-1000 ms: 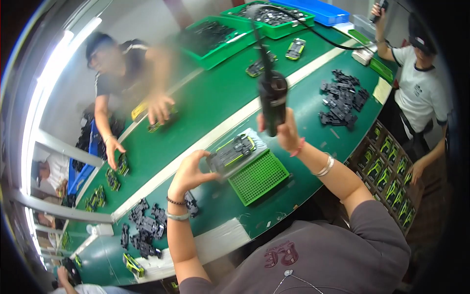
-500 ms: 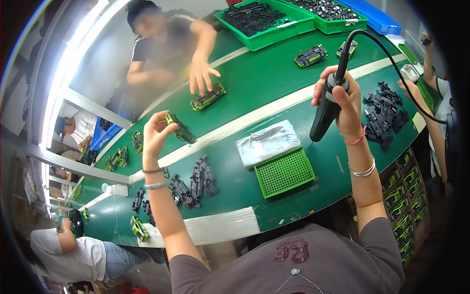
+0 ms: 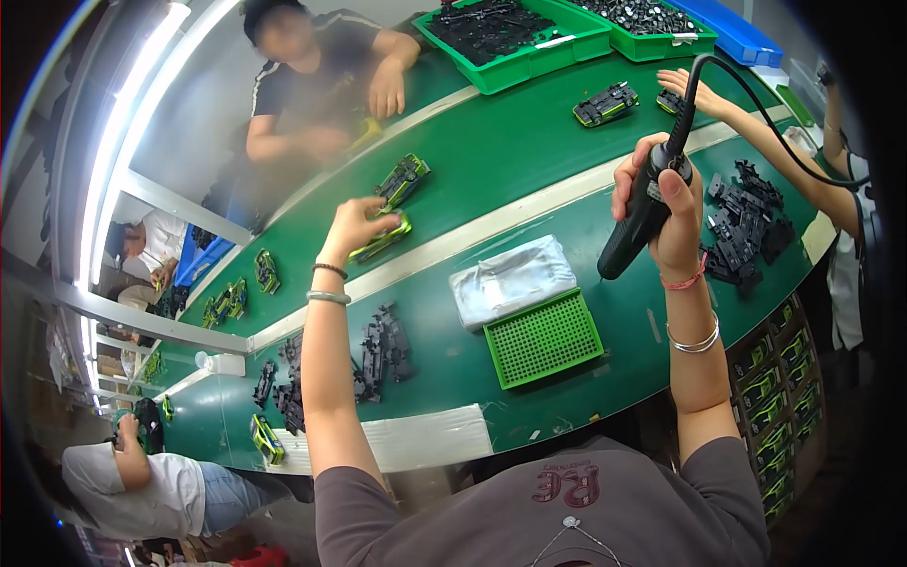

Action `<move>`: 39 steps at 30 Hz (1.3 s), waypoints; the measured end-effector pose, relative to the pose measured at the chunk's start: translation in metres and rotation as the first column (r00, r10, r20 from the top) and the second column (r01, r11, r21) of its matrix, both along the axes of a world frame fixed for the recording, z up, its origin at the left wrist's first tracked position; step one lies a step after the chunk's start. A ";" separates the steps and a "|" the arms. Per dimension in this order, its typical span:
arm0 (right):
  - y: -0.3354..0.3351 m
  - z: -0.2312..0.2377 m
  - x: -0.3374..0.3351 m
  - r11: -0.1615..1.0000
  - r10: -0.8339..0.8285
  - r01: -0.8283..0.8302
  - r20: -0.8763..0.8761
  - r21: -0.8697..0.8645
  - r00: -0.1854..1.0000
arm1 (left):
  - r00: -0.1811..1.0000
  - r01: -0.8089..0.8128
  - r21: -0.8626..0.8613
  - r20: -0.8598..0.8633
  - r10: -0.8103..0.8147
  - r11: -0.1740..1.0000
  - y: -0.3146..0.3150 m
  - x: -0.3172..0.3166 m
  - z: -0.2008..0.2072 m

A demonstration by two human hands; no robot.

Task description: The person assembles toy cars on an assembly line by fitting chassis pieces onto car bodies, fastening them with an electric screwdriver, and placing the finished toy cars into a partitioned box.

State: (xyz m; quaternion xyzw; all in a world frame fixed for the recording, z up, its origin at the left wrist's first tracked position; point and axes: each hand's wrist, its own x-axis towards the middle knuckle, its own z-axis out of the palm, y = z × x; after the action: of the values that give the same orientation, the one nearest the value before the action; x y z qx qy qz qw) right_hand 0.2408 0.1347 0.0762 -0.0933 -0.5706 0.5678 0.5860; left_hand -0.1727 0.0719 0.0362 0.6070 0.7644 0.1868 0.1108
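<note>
Beyond and to the left of the tray (image 3: 545,377), your left hand (image 3: 356,227) curls over a lime-and-black car (image 3: 380,243) — whether pinching or merely touching cannot be told. The car looks light and stiff, its shell perhaps slippery; its long sides should give you the surest hold. Beyond and to the right of the tray, your right hand (image 3: 676,213) wraps the driver (image 3: 628,238) — tip downward.

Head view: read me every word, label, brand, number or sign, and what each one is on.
Grey shirt: dark red lettering on the chest; I don't copy out wording.
Black power tool in the right hand: pale label, too small to read.
Left green bin and right green bin, at the back: a pale tag on each, too small to read.
</note>
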 end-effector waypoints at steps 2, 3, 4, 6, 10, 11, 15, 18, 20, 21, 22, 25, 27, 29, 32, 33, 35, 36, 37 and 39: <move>0.001 0.000 0.001 1.000 -0.002 0.002 -0.011 -0.015 1.000 | 0.980 0.031 0.174 0.189 -0.064 0.984 0.009 0.003 0.002; 0.001 0.001 0.002 1.000 -0.003 0.002 -0.022 -0.019 1.000 | 0.964 0.031 0.213 0.250 -0.085 0.976 0.014 0.009 0.010; 0.002 -0.001 0.003 1.000 -0.002 0.002 -0.032 -0.026 0.999 | 0.954 0.047 0.274 0.271 -0.125 0.961 0.019 0.016 0.015; 0.003 -0.003 0.004 0.999 -0.006 0.005 -0.038 -0.033 0.999 | 0.942 0.109 0.291 0.275 -0.192 0.951 0.031 0.028 0.022; 0.001 -0.001 0.005 1.000 -0.017 0.016 -0.045 -0.018 0.999 | 0.941 0.336 0.272 -0.046 -0.337 0.902 0.075 0.079 0.023; -0.001 -0.001 0.004 1.000 -0.009 0.009 -0.044 -0.012 0.999 | 0.918 0.396 0.288 -0.105 -0.382 0.872 0.088 0.089 0.018; -0.005 -0.001 0.001 0.999 0.004 -0.004 -0.020 0.034 1.000 | 0.871 0.489 0.304 -0.223 -0.438 0.818 0.144 0.135 -0.014; -0.008 -0.005 0.000 1.000 -0.005 0.005 -0.011 0.013 1.000 | 0.896 0.431 0.181 -0.206 -0.394 0.884 0.170 0.167 -0.030; -0.010 -0.004 0.002 0.999 -0.010 0.011 -0.005 0.039 1.000 | 0.905 0.384 0.064 -0.224 -0.361 0.921 0.179 0.189 -0.036; -0.011 -0.004 0.003 0.999 -0.013 0.013 0.000 0.040 1.000 | 0.902 0.367 0.018 -0.251 -0.351 0.930 0.179 0.196 -0.038; -0.010 -0.004 0.003 0.999 -0.004 0.003 0.009 0.042 1.000 | 0.908 0.358 0.023 -0.243 -0.342 0.933 0.177 0.194 -0.039; -0.009 -0.005 0.004 0.999 0.014 -0.015 0.016 0.038 1.000 | 0.914 0.350 -0.012 -0.215 -0.344 0.937 0.162 0.186 -0.040; -0.005 -0.006 0.004 0.999 0.020 -0.020 -0.020 0.029 1.000 | 0.890 0.327 -0.032 -0.326 -0.319 0.944 0.135 0.161 -0.039; -0.003 -0.009 0.004 0.998 0.063 -0.062 -0.055 0.016 0.996 | 0.843 0.298 -0.109 -0.435 -0.315 0.948 0.090 0.123 -0.028; -0.001 -0.014 0.002 0.994 0.104 -0.105 -0.058 -0.009 0.993 | 0.788 0.181 -0.250 -0.541 -0.292 0.951 0.003 0.056 -0.004; 0.001 -0.018 0.003 0.991 0.135 -0.135 -0.045 -0.016 0.990 | 0.766 0.158 -0.177 -0.599 -0.234 0.971 -0.038 0.034 0.005; 0.018 -0.024 0.022 0.966 0.246 -0.250 -0.060 -0.065 0.967 | 0.781 -0.009 -0.103 -0.622 -0.057 0.995 -0.103 0.016 0.027; 0.028 -0.030 0.026 0.941 0.304 -0.315 -0.104 -0.121 0.947 | 0.868 -0.115 -0.098 -0.493 0.052 0.988 -0.149 0.014 0.046; 0.038 -0.033 0.032 0.912 0.347 -0.369 -0.142 -0.177 0.927 | 0.877 -0.125 -0.002 -0.468 0.110 0.992 -0.192 0.003 0.050; 0.054 -0.036 0.045 0.936 0.337 -0.334 0.001 -0.113 0.942 | 0.908 -0.350 0.079 -0.216 0.358 0.934 -0.272 0.022 0.071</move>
State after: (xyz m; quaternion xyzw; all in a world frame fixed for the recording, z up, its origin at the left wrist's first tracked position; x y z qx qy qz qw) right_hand 0.2855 0.1891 0.0406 -0.0329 -0.5517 0.6892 0.4685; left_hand -0.1511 -0.1997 0.1072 0.4777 0.8656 0.1480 -0.0245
